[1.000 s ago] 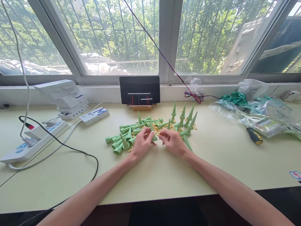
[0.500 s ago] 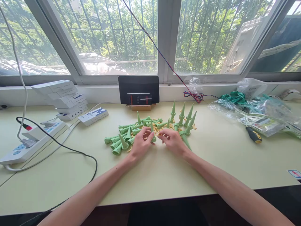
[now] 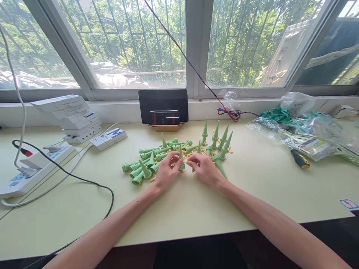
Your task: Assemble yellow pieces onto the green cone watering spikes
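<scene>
A heap of green plastic cone spikes [image 3: 148,158] lies on the pale green table [image 3: 179,209], mixed with small yellow bits [image 3: 190,156]. Several more green spikes [image 3: 217,140] stand upright behind my right hand. My left hand [image 3: 165,172] has its fingers curled round a green spike [image 3: 181,160] at the heap's near edge. My right hand [image 3: 203,169] sits close beside it, fingertips pinched on something small that I cannot make out. The two hands nearly touch.
A dark tablet [image 3: 163,105] leans against the window sill behind the heap. White boxes [image 3: 71,116] and a power strip [image 3: 33,166] with cables lie at the left. Plastic bags [image 3: 308,129] and a yellow-handled screwdriver [image 3: 300,158] lie at the right.
Both hands stay at the heap with only small finger movements. The camera has shifted slightly, so everything sits a little further left and up.
</scene>
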`<state>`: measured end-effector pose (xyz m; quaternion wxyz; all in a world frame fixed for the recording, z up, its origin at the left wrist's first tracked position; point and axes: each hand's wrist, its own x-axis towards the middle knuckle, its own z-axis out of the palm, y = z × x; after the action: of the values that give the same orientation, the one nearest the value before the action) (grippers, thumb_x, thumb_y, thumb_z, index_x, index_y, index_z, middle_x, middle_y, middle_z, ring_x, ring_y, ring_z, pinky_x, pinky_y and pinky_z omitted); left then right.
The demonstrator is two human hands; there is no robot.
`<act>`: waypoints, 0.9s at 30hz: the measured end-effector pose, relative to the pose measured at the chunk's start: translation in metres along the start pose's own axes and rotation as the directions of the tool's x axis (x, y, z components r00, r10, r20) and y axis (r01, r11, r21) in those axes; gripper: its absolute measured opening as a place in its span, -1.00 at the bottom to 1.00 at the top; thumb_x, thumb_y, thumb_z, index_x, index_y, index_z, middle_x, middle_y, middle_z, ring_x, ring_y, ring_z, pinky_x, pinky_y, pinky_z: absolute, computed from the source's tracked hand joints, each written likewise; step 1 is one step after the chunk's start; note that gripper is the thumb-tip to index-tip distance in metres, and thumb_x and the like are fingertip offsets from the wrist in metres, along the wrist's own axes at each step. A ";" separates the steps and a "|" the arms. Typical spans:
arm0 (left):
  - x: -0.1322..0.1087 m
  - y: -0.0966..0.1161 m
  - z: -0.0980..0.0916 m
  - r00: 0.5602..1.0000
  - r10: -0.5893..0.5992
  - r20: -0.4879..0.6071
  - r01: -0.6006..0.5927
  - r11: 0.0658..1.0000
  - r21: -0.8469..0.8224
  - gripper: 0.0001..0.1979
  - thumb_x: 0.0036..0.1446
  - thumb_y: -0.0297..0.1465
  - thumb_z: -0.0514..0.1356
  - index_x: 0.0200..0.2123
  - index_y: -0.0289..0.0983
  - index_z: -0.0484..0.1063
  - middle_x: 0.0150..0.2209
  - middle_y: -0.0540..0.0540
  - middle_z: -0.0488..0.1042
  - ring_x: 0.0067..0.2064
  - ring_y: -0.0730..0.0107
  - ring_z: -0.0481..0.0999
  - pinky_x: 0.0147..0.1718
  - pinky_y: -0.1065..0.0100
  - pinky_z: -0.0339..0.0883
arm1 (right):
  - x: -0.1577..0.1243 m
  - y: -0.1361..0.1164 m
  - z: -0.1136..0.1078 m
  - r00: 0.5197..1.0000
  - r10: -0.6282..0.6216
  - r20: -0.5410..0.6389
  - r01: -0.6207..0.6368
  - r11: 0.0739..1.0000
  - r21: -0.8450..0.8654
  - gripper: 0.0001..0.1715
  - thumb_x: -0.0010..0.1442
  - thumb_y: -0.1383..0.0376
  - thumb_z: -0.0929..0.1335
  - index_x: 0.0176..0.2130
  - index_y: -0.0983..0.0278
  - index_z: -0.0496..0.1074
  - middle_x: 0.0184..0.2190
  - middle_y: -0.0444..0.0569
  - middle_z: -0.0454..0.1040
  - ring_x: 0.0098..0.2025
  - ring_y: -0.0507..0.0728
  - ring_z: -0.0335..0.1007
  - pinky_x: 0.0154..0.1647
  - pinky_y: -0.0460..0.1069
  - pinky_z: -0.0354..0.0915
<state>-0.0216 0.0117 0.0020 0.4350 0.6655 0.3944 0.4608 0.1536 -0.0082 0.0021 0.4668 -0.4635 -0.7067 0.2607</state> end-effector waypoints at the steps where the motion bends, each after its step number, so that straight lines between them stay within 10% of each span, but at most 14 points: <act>1: 0.000 0.000 0.000 1.000 -0.001 0.001 0.001 1.000 -0.003 -0.71 0.15 -0.15 0.24 -0.18 -0.21 0.35 -0.33 -0.03 0.39 -0.25 0.29 0.52 -0.47 0.32 0.57 | 0.000 0.000 0.000 1.000 0.002 0.003 -0.002 1.000 0.002 -0.86 0.26 0.28 0.35 -0.34 0.26 0.45 -0.44 -0.08 0.53 -0.50 0.05 0.37 -0.43 -0.04 0.29; 27: 0.000 0.010 0.001 0.999 -0.030 -0.036 0.030 0.999 -0.018 -0.70 0.14 -0.15 0.26 -0.25 -0.29 0.43 -0.29 -0.09 0.46 -0.30 0.27 0.54 -0.58 0.34 0.51 | 0.001 0.003 0.001 0.997 -0.069 0.047 0.071 0.996 -0.046 -0.72 0.25 0.37 0.37 -0.03 0.27 0.53 -0.19 0.04 0.56 -0.32 0.10 0.45 -0.29 0.00 0.36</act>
<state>-0.0199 0.0084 0.0115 0.4405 0.6470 0.4081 0.4699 0.1535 -0.0054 -0.0008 0.4484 -0.4434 -0.7388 0.2378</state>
